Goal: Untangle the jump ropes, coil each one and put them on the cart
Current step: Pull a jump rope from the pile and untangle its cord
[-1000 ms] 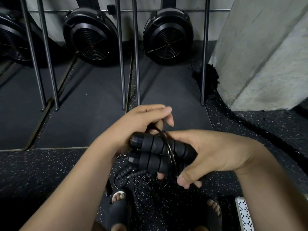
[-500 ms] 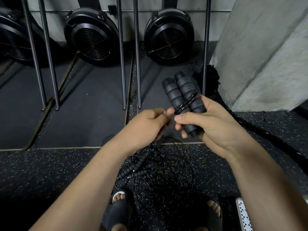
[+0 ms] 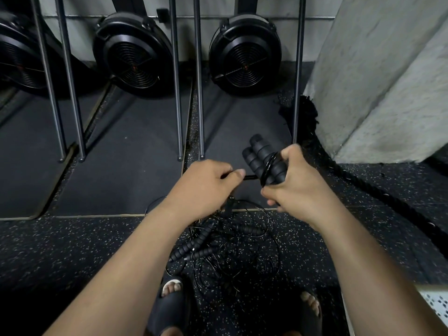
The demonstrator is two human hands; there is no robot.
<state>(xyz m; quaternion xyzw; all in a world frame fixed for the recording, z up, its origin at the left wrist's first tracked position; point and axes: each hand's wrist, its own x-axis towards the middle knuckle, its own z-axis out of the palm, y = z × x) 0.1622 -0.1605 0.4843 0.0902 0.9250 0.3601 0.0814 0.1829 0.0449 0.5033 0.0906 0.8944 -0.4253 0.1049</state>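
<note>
Speckled black rubber gym floor (image 3: 72, 251). Right hand (image 3: 298, 187) clamps two black ribbed foam handles (image 3: 263, 161), cord-wrapped; left hand (image 3: 206, 183) pinches the cord end. Risk: slack lets the wrap unwind into the tangled black ropes (image 3: 225, 253) below.

The left hand (image 3: 208, 183) has drawn a cord (image 3: 249, 177) taut, sideways from the paired handles (image 3: 261, 158) the right hand (image 3: 298, 190) raised.

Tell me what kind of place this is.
Probably a gym: fan flywheels of rowing-type machines, a speckled rubber floor, a thick battle rope, and tangled jump ropes lying on it.
</note>
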